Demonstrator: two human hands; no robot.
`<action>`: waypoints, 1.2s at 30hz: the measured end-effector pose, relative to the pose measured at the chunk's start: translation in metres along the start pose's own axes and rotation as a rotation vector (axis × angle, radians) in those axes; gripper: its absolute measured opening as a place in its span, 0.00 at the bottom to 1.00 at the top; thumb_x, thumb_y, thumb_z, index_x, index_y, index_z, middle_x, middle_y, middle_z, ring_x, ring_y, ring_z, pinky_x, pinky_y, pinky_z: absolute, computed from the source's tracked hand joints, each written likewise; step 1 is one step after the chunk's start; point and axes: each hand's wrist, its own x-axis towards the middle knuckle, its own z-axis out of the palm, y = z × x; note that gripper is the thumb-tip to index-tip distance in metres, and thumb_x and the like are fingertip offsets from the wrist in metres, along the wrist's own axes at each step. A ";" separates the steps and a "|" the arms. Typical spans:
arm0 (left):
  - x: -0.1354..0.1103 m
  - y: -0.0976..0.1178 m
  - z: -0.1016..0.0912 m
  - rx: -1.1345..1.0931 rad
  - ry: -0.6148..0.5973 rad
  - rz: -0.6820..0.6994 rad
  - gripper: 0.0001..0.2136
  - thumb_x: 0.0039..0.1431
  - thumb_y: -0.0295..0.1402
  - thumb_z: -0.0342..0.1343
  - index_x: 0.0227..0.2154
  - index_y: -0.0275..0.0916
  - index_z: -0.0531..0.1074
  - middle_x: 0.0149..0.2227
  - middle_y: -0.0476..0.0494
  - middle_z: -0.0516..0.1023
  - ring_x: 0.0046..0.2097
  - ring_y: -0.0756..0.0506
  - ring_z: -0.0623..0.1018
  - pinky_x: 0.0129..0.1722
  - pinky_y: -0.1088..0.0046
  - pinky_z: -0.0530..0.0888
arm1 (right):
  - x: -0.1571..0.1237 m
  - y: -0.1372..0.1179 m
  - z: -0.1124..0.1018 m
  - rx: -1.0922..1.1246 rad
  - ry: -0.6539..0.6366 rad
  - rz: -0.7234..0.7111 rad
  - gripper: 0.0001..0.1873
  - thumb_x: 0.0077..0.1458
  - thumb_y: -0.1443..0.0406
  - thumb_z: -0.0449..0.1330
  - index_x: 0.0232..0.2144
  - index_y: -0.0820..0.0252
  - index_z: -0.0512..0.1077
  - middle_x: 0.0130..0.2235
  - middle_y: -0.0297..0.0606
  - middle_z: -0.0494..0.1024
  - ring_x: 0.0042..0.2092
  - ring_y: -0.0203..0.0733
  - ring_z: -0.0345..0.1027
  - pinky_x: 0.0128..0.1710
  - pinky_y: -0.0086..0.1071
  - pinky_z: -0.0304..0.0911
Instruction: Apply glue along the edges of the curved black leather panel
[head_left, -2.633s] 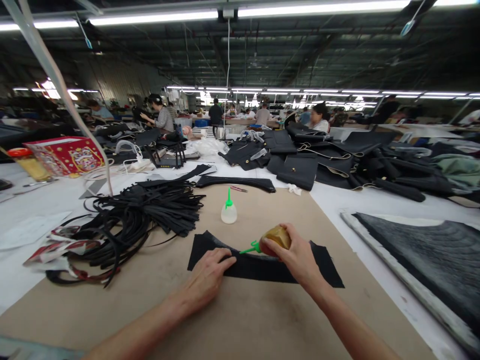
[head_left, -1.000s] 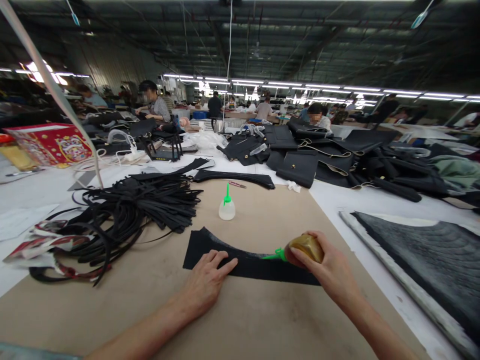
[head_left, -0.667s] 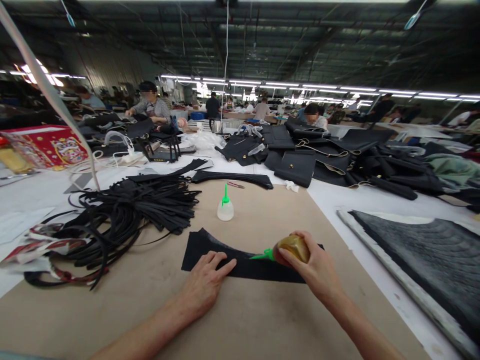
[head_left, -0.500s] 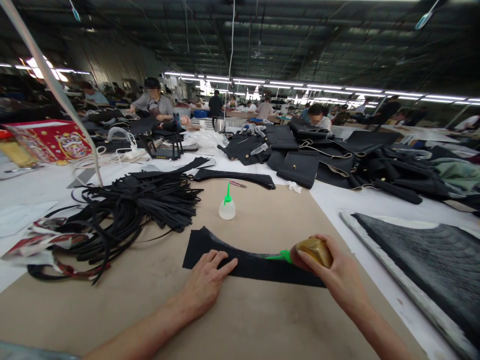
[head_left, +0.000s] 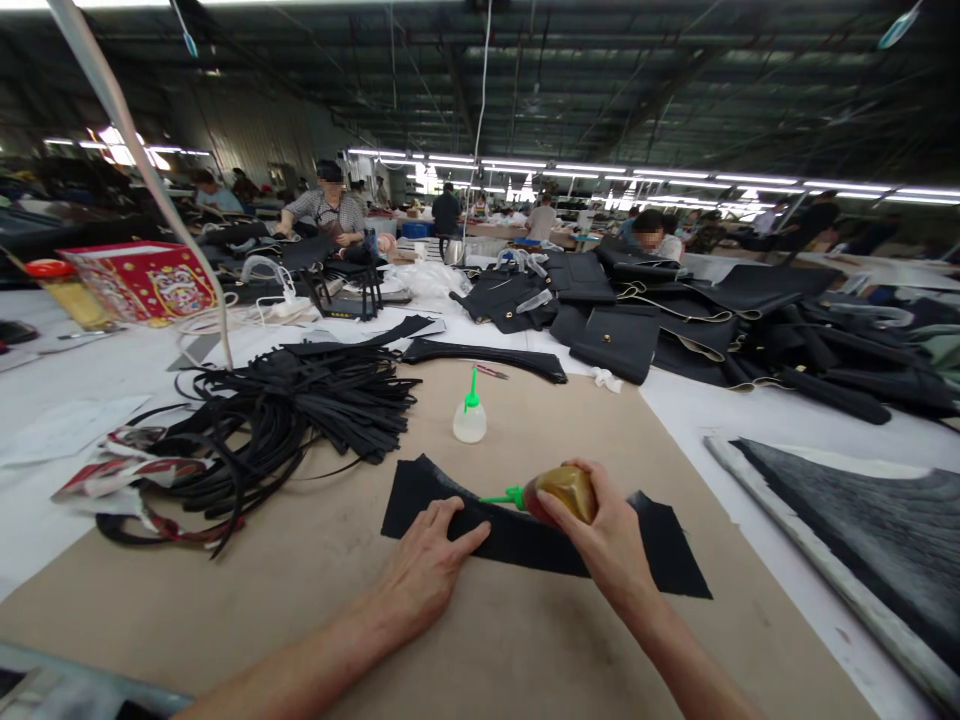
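A curved black piece of leather-like material (head_left: 667, 545) lies flat on the brown board (head_left: 480, 650). My left hand (head_left: 435, 550) presses on its left part, fingers spread. In my right hand (head_left: 611, 530) is a squeeze bottle of amber glue (head_left: 562, 493), tipped on its side. Its green nozzle points left and meets the piece's concave upper edge, close to my left fingers. Part of the black piece is hidden behind my right hand. Beyond it stands a second squeeze bottle (head_left: 470, 422), whitish with a green nozzle, upright on the board.
A heap of black strips (head_left: 322, 390) lies at left. Behind the standing bottle are thread snips (head_left: 491, 371) and stacked black curved pieces (head_left: 487, 357). Black bag parts (head_left: 615, 340) pile up at back right. A layered stack of dark panels (head_left: 855, 540) lies right. People work farther back.
My right hand has moved the glue bottle left along the curved edge, uncovering the piece's right end. My left hand stays on the piece. The whole view has shifted slightly.
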 end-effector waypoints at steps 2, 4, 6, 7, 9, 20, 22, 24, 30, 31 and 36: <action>-0.001 -0.002 0.004 -0.014 0.025 -0.006 0.31 0.58 0.19 0.45 0.59 0.60 0.62 0.58 0.41 0.54 0.58 0.38 0.61 0.53 0.55 0.69 | 0.002 -0.003 0.011 0.013 -0.009 -0.013 0.26 0.51 0.46 0.62 0.45 0.54 0.65 0.39 0.34 0.74 0.39 0.47 0.70 0.42 0.40 0.63; -0.002 -0.003 0.005 -0.028 0.046 0.000 0.31 0.58 0.19 0.45 0.59 0.60 0.62 0.59 0.41 0.53 0.59 0.37 0.59 0.53 0.56 0.69 | 0.004 -0.005 0.020 0.006 -0.026 -0.010 0.26 0.51 0.46 0.61 0.45 0.54 0.65 0.40 0.35 0.74 0.40 0.48 0.69 0.43 0.41 0.63; -0.003 -0.003 0.004 -0.038 0.058 0.012 0.31 0.59 0.19 0.46 0.59 0.60 0.61 0.58 0.41 0.53 0.59 0.38 0.58 0.54 0.56 0.69 | 0.005 -0.006 0.024 -0.009 -0.050 -0.003 0.26 0.51 0.47 0.61 0.46 0.54 0.64 0.42 0.36 0.74 0.41 0.49 0.69 0.44 0.42 0.62; -0.003 -0.003 0.004 -0.040 0.059 0.017 0.31 0.59 0.19 0.46 0.59 0.60 0.61 0.58 0.41 0.53 0.59 0.38 0.58 0.54 0.56 0.69 | 0.005 -0.005 0.024 -0.015 -0.060 -0.002 0.26 0.51 0.47 0.61 0.47 0.54 0.64 0.42 0.37 0.74 0.41 0.49 0.69 0.45 0.42 0.62; -0.003 -0.002 0.002 -0.038 0.052 0.019 0.31 0.59 0.19 0.46 0.59 0.60 0.61 0.58 0.41 0.53 0.59 0.38 0.58 0.54 0.55 0.69 | 0.004 -0.003 0.019 -0.023 -0.075 0.003 0.25 0.52 0.47 0.61 0.46 0.54 0.64 0.42 0.36 0.74 0.41 0.48 0.69 0.45 0.41 0.62; -0.002 -0.003 0.005 -0.035 0.059 0.005 0.30 0.59 0.19 0.46 0.59 0.59 0.62 0.58 0.41 0.55 0.59 0.38 0.58 0.54 0.56 0.69 | 0.006 0.000 -0.003 -0.058 -0.022 0.009 0.26 0.50 0.46 0.62 0.45 0.53 0.65 0.39 0.35 0.75 0.40 0.48 0.70 0.42 0.40 0.63; -0.002 -0.002 0.004 -0.029 0.057 0.005 0.30 0.59 0.19 0.46 0.59 0.59 0.62 0.58 0.41 0.54 0.59 0.38 0.58 0.54 0.55 0.69 | 0.009 -0.006 0.011 -0.025 -0.044 -0.012 0.26 0.51 0.47 0.62 0.45 0.54 0.65 0.40 0.35 0.75 0.40 0.48 0.70 0.43 0.41 0.63; -0.002 -0.002 0.003 -0.023 0.054 0.007 0.31 0.58 0.19 0.46 0.59 0.59 0.62 0.58 0.41 0.54 0.59 0.38 0.58 0.54 0.55 0.69 | 0.010 -0.010 0.019 -0.014 -0.070 -0.016 0.25 0.51 0.48 0.62 0.45 0.54 0.65 0.40 0.36 0.75 0.40 0.48 0.70 0.43 0.41 0.63; -0.003 -0.004 0.005 -0.018 0.050 0.005 0.33 0.56 0.17 0.47 0.59 0.59 0.62 0.58 0.40 0.55 0.59 0.38 0.59 0.54 0.55 0.69 | 0.007 -0.006 -0.006 -0.119 -0.098 0.020 0.25 0.50 0.47 0.62 0.45 0.53 0.65 0.38 0.35 0.76 0.39 0.48 0.71 0.41 0.40 0.63; -0.003 -0.004 0.006 -0.020 0.051 0.004 0.33 0.55 0.17 0.46 0.59 0.59 0.62 0.58 0.40 0.55 0.59 0.38 0.59 0.54 0.55 0.69 | 0.007 -0.006 -0.011 -0.135 -0.089 0.027 0.25 0.50 0.47 0.62 0.45 0.53 0.66 0.37 0.35 0.76 0.38 0.49 0.71 0.41 0.40 0.63; -0.003 -0.003 0.006 -0.022 0.052 -0.004 0.32 0.57 0.18 0.46 0.59 0.59 0.62 0.58 0.40 0.56 0.59 0.37 0.60 0.54 0.54 0.69 | 0.012 -0.017 0.003 -0.077 -0.080 -0.023 0.25 0.50 0.48 0.62 0.45 0.54 0.65 0.39 0.35 0.76 0.39 0.48 0.71 0.42 0.40 0.63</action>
